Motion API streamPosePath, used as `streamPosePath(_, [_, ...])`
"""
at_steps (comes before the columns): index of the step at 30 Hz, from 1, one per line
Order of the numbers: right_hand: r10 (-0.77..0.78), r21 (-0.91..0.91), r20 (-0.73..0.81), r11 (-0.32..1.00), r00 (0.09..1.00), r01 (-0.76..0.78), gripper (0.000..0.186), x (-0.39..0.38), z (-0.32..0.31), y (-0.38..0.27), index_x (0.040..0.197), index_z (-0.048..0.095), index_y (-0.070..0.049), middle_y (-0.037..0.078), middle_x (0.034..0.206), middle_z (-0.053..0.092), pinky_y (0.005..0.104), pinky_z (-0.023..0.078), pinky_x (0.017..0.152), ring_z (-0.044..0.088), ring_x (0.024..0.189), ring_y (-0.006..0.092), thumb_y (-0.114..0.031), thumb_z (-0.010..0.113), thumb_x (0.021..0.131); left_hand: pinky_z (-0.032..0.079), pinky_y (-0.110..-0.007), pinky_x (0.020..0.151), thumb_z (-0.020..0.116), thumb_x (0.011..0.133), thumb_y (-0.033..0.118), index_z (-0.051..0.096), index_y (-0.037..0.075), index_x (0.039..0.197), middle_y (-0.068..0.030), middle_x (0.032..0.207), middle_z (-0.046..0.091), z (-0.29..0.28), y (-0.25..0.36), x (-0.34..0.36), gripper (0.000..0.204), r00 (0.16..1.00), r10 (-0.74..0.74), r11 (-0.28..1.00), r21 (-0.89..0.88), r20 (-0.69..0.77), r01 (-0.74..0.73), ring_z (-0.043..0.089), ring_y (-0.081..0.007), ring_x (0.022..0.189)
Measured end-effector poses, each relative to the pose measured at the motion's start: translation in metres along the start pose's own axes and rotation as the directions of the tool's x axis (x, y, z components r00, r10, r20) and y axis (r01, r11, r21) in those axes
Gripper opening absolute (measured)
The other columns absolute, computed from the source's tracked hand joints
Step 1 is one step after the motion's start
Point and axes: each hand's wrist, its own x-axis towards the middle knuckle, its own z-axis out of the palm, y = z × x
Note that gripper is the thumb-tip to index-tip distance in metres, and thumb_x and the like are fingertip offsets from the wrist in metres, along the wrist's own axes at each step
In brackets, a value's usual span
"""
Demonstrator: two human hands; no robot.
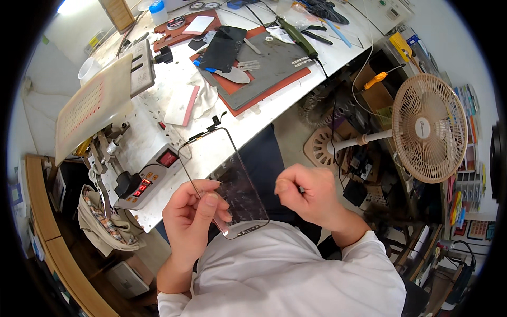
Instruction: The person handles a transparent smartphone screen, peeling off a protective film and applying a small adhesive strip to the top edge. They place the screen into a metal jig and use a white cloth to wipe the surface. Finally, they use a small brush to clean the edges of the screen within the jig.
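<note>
My left hand (194, 215) grips a see-through phone screen glass (240, 185) by its left long edge, thumb on the near side and fingers bent around the rim. The glass has a thin dark border, and smears mark its surface. A small flex cable juts from its far end. It is held tilted over my lap, beside the table edge. To the right of the glass, apart from it, my right hand (310, 194) is closed with thumb and fingers pressed together. Whatever those fingers may hold is hidden.
On the white table (264, 113) stands a machine with a red display (142, 187), left of my hands. Beyond lie a white-and-pink pad (182, 104), a black phone screen (224, 48) and a grey mat (274, 63). A fan (430, 128) stands at right.
</note>
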Motion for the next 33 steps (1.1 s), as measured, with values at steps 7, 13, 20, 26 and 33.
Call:
streamPosePath(7, [0.114, 0.242, 0.169, 0.958, 0.979, -0.154, 0.016, -0.002, -0.01, 0.0, 0.091, 0.073, -0.003, 0.004, 0.071, 0.072, 0.0253, 0.051, 0.052, 0.066, 0.056, 0.0131, -0.017, 0.076, 0.096, 0.059, -0.028, 0.051, 0.06, 0.106, 0.011, 0.06, -0.007, 0.122, -0.0128, 0.088, 0.07, 0.002, -0.002, 0.004, 0.024, 1.0, 0.002, 1.0, -0.023, 0.002, -0.002, 0.069, -0.0157, 0.07])
streamPosePath(13, [0.164, 0.419, 0.372, 0.849, 0.914, -0.323, 0.012, -0.003, -0.012, -0.006, 0.097, 0.075, 0.004, 0.009, 0.081, 0.077, 0.0221, 0.055, 0.056, 0.072, 0.062, 0.0115, -0.007, 0.07, 0.098, 0.059, -0.028, 0.052, 0.06, 0.106, 0.01, 0.06, -0.007, 0.123, -0.0126, 0.088, 0.07, 0.005, -0.002, 0.008, 0.025, 1.0, 0.003, 1.0, -0.011, -0.013, -0.003, 0.069, -0.0154, 0.07])
streamPosePath(20, [0.084, 0.324, 0.274, 0.93, 0.958, -0.174, 0.005, -0.007, -0.006, 0.003, 0.094, 0.073, -0.003, 0.003, 0.073, 0.071, 0.0241, 0.046, 0.051, 0.061, 0.055, 0.0075, -0.008, 0.074, 0.093, 0.059, -0.028, 0.055, 0.06, 0.105, 0.008, 0.059, -0.007, 0.126, -0.0135, 0.091, 0.07, 0.008, 0.001, 0.007, 0.025, 1.0, 0.027, 0.997, 0.068, -0.003, -0.027, 0.069, -0.016, 0.073])
streamPosePath(26, [0.116, 0.295, 0.271, 0.935, 0.955, -0.198, 0.007, -0.004, -0.006, 0.003, 0.093, 0.07, -0.003, 0.003, 0.072, 0.07, 0.0265, 0.048, 0.052, 0.062, 0.057, 0.0094, -0.01, 0.071, 0.095, 0.063, -0.03, 0.076, 0.062, 0.1, -0.002, 0.053, -0.004, 0.14, -0.0169, 0.118, 0.07, 0.006, -0.006, 0.011, 0.041, 0.964, -0.015, 0.997, -0.068, 0.264, 0.034, 0.072, -0.0202, 0.101])
streamPosePath(33, [0.154, 0.217, 0.128, 0.96, 0.98, -0.179, 0.015, 0.017, -0.008, 0.017, 0.09, 0.068, -0.003, 0.004, 0.069, 0.069, 0.0292, 0.051, 0.054, 0.065, 0.058, 0.011, -0.016, 0.07, 0.098, 0.062, -0.028, 0.075, 0.06, 0.102, 0.001, 0.055, -0.002, 0.138, -0.0181, 0.123, 0.07, 0.011, -0.004, 0.018, 0.037, 0.956, -0.086, 0.995, -0.023, 0.281, 0.096, 0.072, -0.0225, 0.107])
